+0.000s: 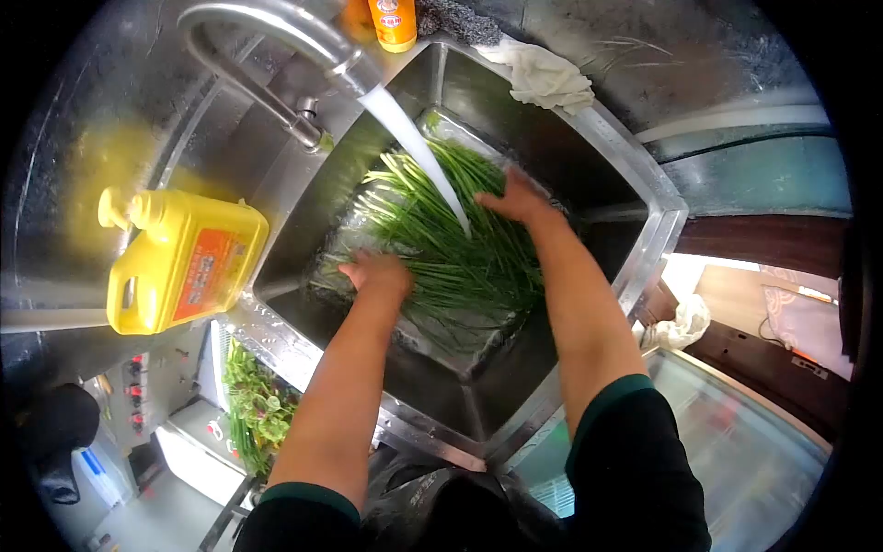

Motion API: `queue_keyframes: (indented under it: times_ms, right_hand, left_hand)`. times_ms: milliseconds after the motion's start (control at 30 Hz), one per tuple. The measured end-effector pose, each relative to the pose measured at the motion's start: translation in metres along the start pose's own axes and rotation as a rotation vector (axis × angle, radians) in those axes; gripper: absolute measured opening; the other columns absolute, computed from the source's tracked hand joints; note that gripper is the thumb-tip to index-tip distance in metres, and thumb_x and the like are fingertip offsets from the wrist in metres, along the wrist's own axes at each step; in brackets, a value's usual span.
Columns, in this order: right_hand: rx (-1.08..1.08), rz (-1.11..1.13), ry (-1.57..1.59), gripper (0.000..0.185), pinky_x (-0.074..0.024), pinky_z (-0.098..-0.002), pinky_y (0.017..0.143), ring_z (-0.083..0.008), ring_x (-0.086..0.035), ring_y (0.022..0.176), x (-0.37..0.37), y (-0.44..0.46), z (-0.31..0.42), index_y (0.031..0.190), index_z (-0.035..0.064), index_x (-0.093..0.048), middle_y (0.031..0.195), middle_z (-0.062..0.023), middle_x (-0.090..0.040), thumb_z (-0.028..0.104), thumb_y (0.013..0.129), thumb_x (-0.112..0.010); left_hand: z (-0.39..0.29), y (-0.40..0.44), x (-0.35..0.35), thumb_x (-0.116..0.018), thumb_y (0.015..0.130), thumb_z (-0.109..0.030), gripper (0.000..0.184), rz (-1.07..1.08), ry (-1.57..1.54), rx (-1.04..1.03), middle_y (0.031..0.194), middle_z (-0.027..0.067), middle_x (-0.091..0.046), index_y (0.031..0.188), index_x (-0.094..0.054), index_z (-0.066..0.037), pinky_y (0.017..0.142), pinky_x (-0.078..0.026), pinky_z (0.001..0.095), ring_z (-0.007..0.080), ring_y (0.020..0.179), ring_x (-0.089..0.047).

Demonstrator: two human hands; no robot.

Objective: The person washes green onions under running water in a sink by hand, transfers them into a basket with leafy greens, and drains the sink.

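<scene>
A large loose bundle of long thin greens (464, 262), like garlic chives with pale stem ends, lies in water in the steel sink (428, 409). My left hand (379, 274) is at the bundle's lower left side; one fingertip sticks out, and the other fingers are hidden beneath the hand. On the upper right edge of the greens rests my right hand (520, 198), its thumb stretched apart from the fingers, with some fingertips out of sight. Between both hands, a stream of water (418, 152) falls onto the greens from the curved tap (276, 28).
A yellow jug (198, 262) with a pump stands left of the sink. An orange bottle (394, 23) is behind it, and a white cloth (543, 75) lies on the back rim. Leafy greens (258, 396) lie lower left. A glass-topped case (727, 451) is at the right.
</scene>
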State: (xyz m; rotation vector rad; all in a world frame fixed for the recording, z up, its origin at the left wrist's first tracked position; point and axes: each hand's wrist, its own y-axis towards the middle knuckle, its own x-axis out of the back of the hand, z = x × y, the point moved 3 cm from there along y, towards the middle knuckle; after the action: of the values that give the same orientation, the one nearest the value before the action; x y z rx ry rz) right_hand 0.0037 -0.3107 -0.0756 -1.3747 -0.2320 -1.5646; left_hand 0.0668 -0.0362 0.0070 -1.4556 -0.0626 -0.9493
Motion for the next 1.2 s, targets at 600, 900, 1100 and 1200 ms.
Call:
queue_keyframes:
  times_ms: [600,900,1100,1200]
  right_hand:
    - [-0.096,0.368,0.358,0.086,-0.0408,-0.0441,0.105,-0.0369,-0.048,0.130,-0.032,-0.057,0.030,0.142,-0.0049,-0.040,0.144,-0.0236,-0.046,0.043,0.080,-0.074]
    - [-0.500,-0.312,0.203,0.069,-0.0426,-0.0478,0.103,-0.0374,-0.049,0.126,-0.011,-0.042,-0.013,0.143,0.0042,-0.043,0.143,-0.0209,-0.046,0.034,0.088,-0.071]
    - [0.174,-0.325,-0.177,0.063,-0.0383,-0.0485,0.108,-0.0357,-0.043,0.131,0.065,-0.057,0.082,0.141,0.0058,-0.043,0.143,-0.0161,-0.045,0.025,0.087,-0.069]
    - [0.313,-0.162,0.081,0.054,-0.0346,-0.0483,0.111,-0.0355,-0.040,0.134,0.023,-0.062,0.131,0.136,0.0052,-0.048,0.144,-0.0155,-0.046,0.018,0.086,-0.066]
  left_hand:
    - [-0.038,0.055,-0.051,-0.077,0.081,-0.049,0.115,0.250,-2.077,-0.128,0.157,0.0201,-0.024,0.157,-0.001,-0.006,0.112,-0.033,0.0477,0.0354,0.136,-0.039]
    - [-0.042,0.033,-0.030,-0.077,0.082,-0.042,0.107,0.353,-1.640,-0.229,0.159,0.0228,-0.022,0.156,-0.010,-0.004,0.116,-0.025,0.0478,0.0353,0.144,-0.029]
    - [-0.033,0.001,-0.040,-0.066,0.088,-0.032,0.067,0.115,-1.955,-0.041,0.140,0.0166,-0.048,0.143,-0.040,-0.005,0.106,-0.035,0.0442,0.0292,0.129,-0.044]
    - [-0.003,-0.006,-0.061,-0.061,0.089,-0.024,0.046,-0.058,-2.169,0.449,0.121,0.0109,-0.058,0.128,-0.053,-0.004,0.094,-0.042,0.0406,0.0244,0.112,-0.052]
